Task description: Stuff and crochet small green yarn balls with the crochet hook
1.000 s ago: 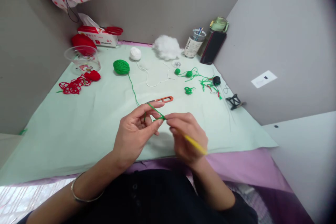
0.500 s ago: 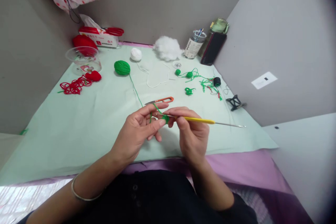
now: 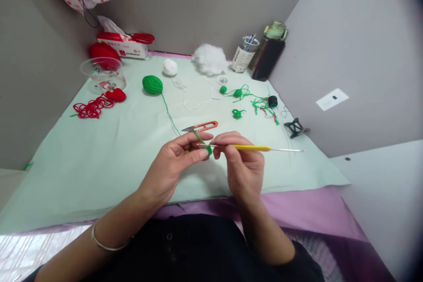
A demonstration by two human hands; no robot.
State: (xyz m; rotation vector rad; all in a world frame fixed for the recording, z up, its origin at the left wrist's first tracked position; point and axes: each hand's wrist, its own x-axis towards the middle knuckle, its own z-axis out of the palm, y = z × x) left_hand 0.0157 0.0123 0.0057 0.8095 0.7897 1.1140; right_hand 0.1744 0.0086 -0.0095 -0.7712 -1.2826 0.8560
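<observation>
Between thumb and fingers, my left hand pinches a small green crochet piece. Green yarn runs over its raised index finger and back to the green yarn ball. My right hand is closed round the yellow handle of a crochet hook; the thin metal tip points left and meets the green piece. Orange thread snips lie just beyond my left fingertips. How the yarn loops on the hook tip is too small to tell.
Red yarn and a clear plastic bowl are at the left. White stuffing, a white yarn ball and a pen cup stand at the back. Green scraps and a black clip lie at the right.
The lower fingers of my left hand have curled in out of sight. My right hand has shifted the hook slightly, and its tip now shows left of the green piece.
</observation>
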